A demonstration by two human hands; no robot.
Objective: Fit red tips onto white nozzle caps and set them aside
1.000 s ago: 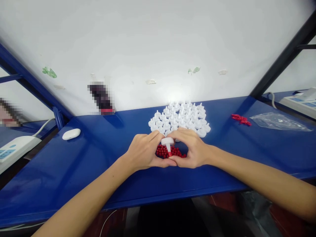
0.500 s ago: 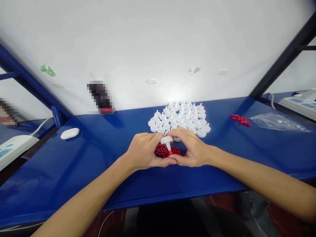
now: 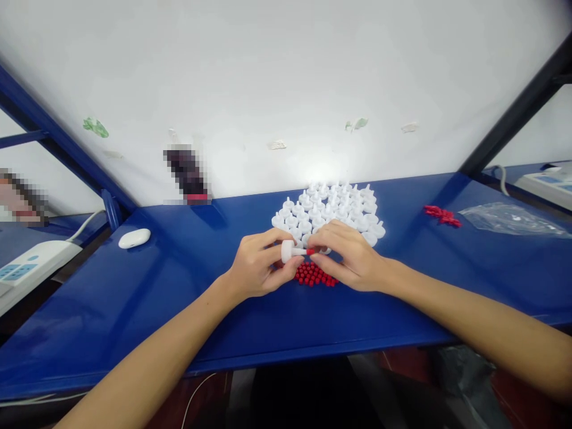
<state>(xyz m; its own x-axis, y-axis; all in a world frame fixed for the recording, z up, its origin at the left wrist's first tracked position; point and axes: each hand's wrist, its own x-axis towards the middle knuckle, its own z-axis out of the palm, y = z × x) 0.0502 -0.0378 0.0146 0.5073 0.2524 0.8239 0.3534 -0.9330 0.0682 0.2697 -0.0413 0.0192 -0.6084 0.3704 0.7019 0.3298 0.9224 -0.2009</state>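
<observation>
My left hand [image 3: 258, 266] pinches a white cap with a stem [image 3: 288, 251], held sideways with the stem pointing right. A small red tip [image 3: 310, 252] sits on the stem's end, and the fingers of my right hand [image 3: 347, 256] are closed on it. Both hands hover just above a pile of small red pieces [image 3: 314, 275] on the blue table [image 3: 179, 286]. Directly behind the hands lies a cluster of several white caps [image 3: 333, 208], stems up.
A white oval case [image 3: 134, 238] lies at the left of the table. A white power strip [image 3: 27, 268] sits further left. At the right are a few red pieces [image 3: 441, 215] and a clear plastic bag [image 3: 504, 219]. A white wall stands behind.
The hands have lifted off the table and parted a little. The white cap has turned from upright to lying sideways, with the red tip now pointing right.
</observation>
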